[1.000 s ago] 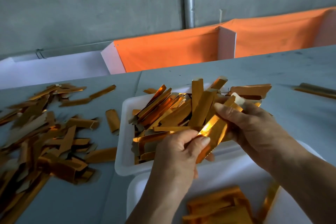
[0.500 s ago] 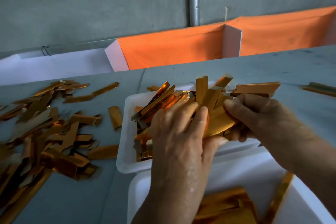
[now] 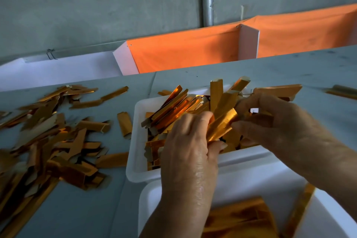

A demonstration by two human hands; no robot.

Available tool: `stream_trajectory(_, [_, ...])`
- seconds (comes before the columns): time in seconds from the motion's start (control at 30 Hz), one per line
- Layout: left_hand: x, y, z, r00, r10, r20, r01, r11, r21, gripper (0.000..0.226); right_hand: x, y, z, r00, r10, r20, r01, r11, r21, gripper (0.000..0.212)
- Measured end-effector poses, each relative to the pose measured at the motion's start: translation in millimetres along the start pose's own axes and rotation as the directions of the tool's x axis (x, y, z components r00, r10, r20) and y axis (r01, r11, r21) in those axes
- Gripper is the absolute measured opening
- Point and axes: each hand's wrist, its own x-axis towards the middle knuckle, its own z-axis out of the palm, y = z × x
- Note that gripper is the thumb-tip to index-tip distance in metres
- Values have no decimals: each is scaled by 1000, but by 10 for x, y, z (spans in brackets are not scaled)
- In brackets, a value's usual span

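Both grips close on 1 gold foil strip [image 3: 222, 124], held just above the far white tray [image 3: 136, 152]. The left hand [image 3: 190, 145] wraps fingers and thumb round the strip's lower end, and the right hand [image 3: 274, 121] pinches the upper end with curled fingertips. The strip's long axis runs from lower left to upper right, and its shiny face, bowed slightly across its width, is turned toward the camera. The lower end is hidden behind the left fingers, and motion blur softens the right fingertips, so the exact contact there is hard to make out. Beneath the hands, a heap of like strips [image 3: 173, 108] fills the far tray, pointing many ways. The near white tray [image 3: 251, 185] holds a blurred stack [image 3: 241, 218] cut off by the lower edge. A loose pile [image 3: 58, 147] spreads over the table [image 3: 87, 214] to the left, partly out of frame. Orange cloth [image 3: 183, 54] hangs behind the table.
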Motion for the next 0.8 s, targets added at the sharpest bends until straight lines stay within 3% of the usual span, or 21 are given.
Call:
stream_trajectory(0.07, [-3, 22, 4, 1000, -3, -2, 3, 1000, 16, 53, -11, 1, -1, 998, 26, 49, -27, 999, 21, 11])
stream_trajectory(0.17, [-17, 29, 8, 999, 23, 29, -23, 1000, 15, 49, -35, -5, 21, 966, 82, 246, -146, 956, 254, 13])
stream_trajectory(0.43, [-18, 2, 5, 995, 74, 65, -70, 995, -68, 48, 3, 111, -69, 916, 89, 390, -247, 893, 375, 27])
stream_trajectory(0.6, [-34, 13, 8, 990, 121, 78, -114, 989, -98, 61, 10, 122, -40, 943, 53, 329, -171, 923, 344, 14])
stream_trajectory(0.8, [-47, -27, 16, 997, 56, 49, -45, 980, -195, 49, -32, 48, -35, 943, -47, 330, -31, 973, 227, 21])
